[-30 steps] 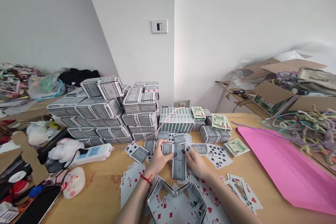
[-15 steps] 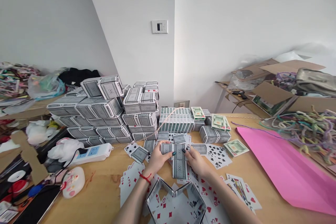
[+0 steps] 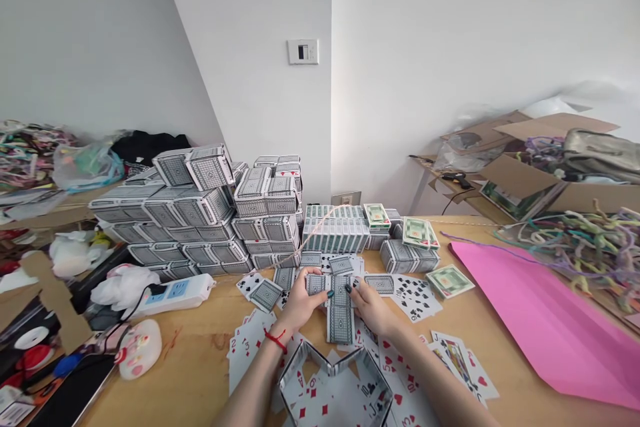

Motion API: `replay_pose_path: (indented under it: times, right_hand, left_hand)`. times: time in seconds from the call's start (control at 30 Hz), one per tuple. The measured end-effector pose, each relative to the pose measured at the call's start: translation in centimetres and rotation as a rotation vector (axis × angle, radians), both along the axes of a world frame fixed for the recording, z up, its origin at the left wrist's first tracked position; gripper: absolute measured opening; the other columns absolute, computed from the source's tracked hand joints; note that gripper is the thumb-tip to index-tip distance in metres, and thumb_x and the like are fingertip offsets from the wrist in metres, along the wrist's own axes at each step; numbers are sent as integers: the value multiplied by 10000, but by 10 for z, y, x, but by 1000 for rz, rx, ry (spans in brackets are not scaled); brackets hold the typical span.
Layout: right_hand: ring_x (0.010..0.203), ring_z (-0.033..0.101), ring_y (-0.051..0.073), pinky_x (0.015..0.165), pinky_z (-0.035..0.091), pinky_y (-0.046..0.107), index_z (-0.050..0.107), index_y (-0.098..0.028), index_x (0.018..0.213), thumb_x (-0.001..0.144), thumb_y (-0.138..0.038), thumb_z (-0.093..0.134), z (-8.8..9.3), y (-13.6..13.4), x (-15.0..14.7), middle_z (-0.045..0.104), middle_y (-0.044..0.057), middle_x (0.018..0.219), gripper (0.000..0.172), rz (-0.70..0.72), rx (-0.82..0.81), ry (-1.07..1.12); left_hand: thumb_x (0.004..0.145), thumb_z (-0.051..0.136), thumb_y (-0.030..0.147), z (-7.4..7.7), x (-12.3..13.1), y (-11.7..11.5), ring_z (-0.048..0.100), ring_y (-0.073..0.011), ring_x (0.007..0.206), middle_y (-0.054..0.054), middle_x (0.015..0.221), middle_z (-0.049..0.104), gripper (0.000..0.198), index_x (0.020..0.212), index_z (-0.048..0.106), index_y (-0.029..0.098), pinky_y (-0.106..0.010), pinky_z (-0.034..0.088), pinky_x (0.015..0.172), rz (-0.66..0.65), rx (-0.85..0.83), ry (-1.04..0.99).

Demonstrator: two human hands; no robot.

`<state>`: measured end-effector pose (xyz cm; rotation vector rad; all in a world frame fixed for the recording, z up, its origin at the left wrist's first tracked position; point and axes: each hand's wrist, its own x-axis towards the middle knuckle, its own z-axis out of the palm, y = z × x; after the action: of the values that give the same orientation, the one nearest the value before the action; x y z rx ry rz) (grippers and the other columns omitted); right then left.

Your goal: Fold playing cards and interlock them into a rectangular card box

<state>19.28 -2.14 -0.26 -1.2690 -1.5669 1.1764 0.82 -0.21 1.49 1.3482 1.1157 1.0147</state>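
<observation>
Left hand [image 3: 301,301] and right hand [image 3: 371,305], slightly apart, clamp thumbs and fingers on grey-backed playing cards [image 3: 341,325] held between them. Nearer the wearer, between the forearms, sits a notched, card-walled frame [image 3: 370,372] that a dipping forearm could knock askew. Uneven thumb pressure, too, might crease the held cards or slide them out of line.

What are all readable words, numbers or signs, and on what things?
"2": leftmost diamond card
"3": diamond card beside it
"10": black card inside the frame
"J": second black card there
"5": heart card
"10": red card
"J": right picture card
Other cards, green boxes, wall panel: too small, turned or blurred.
</observation>
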Motion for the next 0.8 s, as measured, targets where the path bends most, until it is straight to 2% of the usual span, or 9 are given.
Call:
replay_pose_path:
  times: [0.3, 0.5, 0.67, 0.8]
  right_hand:
    - [572, 491, 151, 568, 392, 255, 517, -210, 738, 850, -455, 360, 2, 1, 2, 527, -16, 615, 312, 21, 73, -77]
    - [530, 455, 139, 510, 370, 231, 491, -207, 739, 850, -432, 361, 3, 1, 1, 504, -25, 585, 282, -74, 131, -118]
    - [545, 435, 134, 524, 357, 233, 389, -203, 605, 859, -392, 345, 5, 1, 0, 479, -5, 617, 320, -129, 256, -305]
    - [546, 480, 153, 530, 367, 240, 424, -205, 671, 875, -324, 288, 3, -3, -8, 521, 11, 613, 272, -198, 251, -422]
  left_hand:
    - [637, 640, 193, -6, -3, 3, 519, -139, 766, -4, 920, 520, 317, 903, 468, 213, -248, 427, 689, 22, 95, 80]
    - [667, 626, 225, -8, -1, 1, 545, -139, 733, -12, 909, 533, 361, 990, 467, 225, -251, 453, 656, 77, 81, 42]
    - [657, 625, 222, -5, 4, 0, 564, -140, 690, 4, 846, 545, 377, 984, 439, 228, -268, 489, 615, 154, 0, -46]
    - [642, 633, 216, -3, 6, -1, 555, -128, 653, 16, 815, 541, 369, 961, 448, 229, -268, 505, 591, 167, -16, -56]
